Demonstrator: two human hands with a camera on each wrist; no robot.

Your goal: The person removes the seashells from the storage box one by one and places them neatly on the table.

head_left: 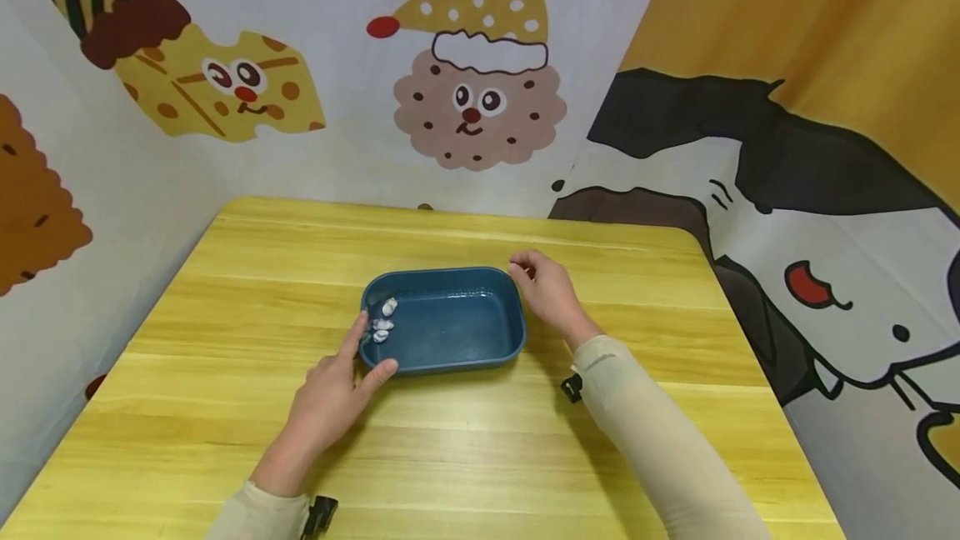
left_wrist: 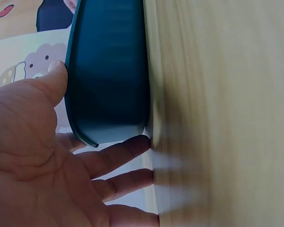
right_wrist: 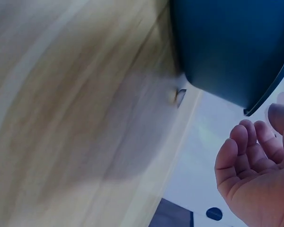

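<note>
A dark blue rectangular tray [head_left: 457, 367] with rounded corners and raised walls stands on the wooden table. Several small white crumpled lumps [head_left: 382, 325] lie inside, bunched at its left end. My left hand [head_left: 330, 394] is spread around the tray's near left corner, thumb at the near rim and index finger at the left end. In the left wrist view, other fingers [left_wrist: 125, 182] reach down to the tabletop. Beyond the tray's far right corner, my right hand [head_left: 551, 294] hovers with loosely curled fingers; the right wrist view shows nothing held between its thumb and fingers.
The yellow wood-grain table [head_left: 465, 457] has rounded far corners. Behind it hangs a cloth [head_left: 337, 165] printed with cartoon figures. A black clip-like piece [head_left: 572, 388] sits at the right cuff, and another [head_left: 321, 515] at the left cuff.
</note>
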